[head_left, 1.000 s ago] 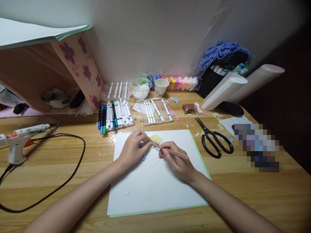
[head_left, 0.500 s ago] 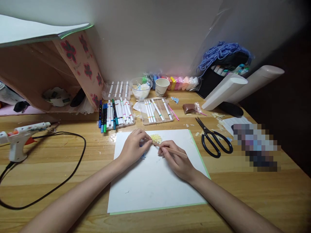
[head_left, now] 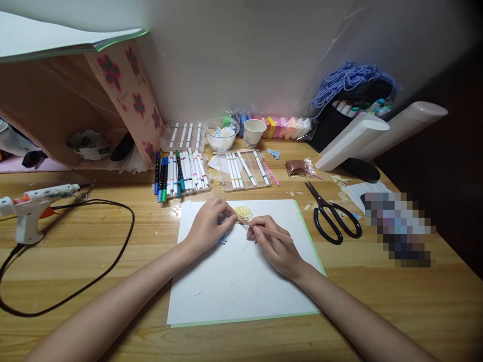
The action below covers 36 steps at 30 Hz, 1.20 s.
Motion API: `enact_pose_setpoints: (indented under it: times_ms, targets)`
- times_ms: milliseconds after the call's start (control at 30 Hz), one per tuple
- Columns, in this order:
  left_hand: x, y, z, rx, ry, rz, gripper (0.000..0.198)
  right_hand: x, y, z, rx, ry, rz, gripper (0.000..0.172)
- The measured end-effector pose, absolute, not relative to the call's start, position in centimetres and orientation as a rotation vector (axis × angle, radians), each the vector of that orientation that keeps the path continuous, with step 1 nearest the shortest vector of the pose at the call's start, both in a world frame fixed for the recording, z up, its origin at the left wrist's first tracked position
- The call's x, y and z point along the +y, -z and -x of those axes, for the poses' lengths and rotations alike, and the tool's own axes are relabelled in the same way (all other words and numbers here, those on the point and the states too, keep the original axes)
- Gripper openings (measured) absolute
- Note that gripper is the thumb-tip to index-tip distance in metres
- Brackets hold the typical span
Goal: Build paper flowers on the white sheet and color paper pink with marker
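Observation:
A flat, light-brown wooden stick (head_left: pixel 277 234) slants from my right hand (head_left: pixel 274 247), which is closed around it in a pen-like hold. The stick's far end reaches the fingertips of my left hand (head_left: pixel 212 221). Thumb and fingers of that hand are pinched together, and what they hold is too small to make out. Just beyond the fingertips, a pile of pale yellow bits (head_left: pixel 244 212) lies on a white sheet of paper (head_left: pixel 241 286). Small blue scraps (head_left: pixel 223 239) show partly beneath my left hand.
Black-handled scissors (head_left: pixel 332 213) lie right of the paper. Behind it are boxes of markers (head_left: pixel 247 171), a clear bowl (head_left: pixel 221 134) and a paper cup (head_left: pixel 254 133). A glue gun (head_left: pixel 33 208) with a looping black cord (head_left: pixel 130 226) occupies the left side.
The view has shifted slightly. Both hands keep nearly the same pose over the paper, with the stick still in my right hand.

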<state>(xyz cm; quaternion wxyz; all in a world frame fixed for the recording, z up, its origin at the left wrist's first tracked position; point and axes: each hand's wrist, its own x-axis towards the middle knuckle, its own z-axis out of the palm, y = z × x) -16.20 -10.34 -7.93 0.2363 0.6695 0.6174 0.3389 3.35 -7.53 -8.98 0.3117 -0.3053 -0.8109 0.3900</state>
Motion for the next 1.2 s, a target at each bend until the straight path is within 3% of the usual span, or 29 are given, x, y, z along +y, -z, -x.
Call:
enact_pose_setpoints:
  times_ms: [867,1200]
  targets:
    - [-10.0,8.2,16.4,1.740,-1.107,-1.554,0.016,-7.5,9.3,-3.3,-2.111,-1.117,0.832,0.015]
    - [-10.1,8.2,16.5,1.747,-1.102,-1.579,0.016,-6.0,8.1,-2.1,-2.149,-1.088,0.784,0.026]
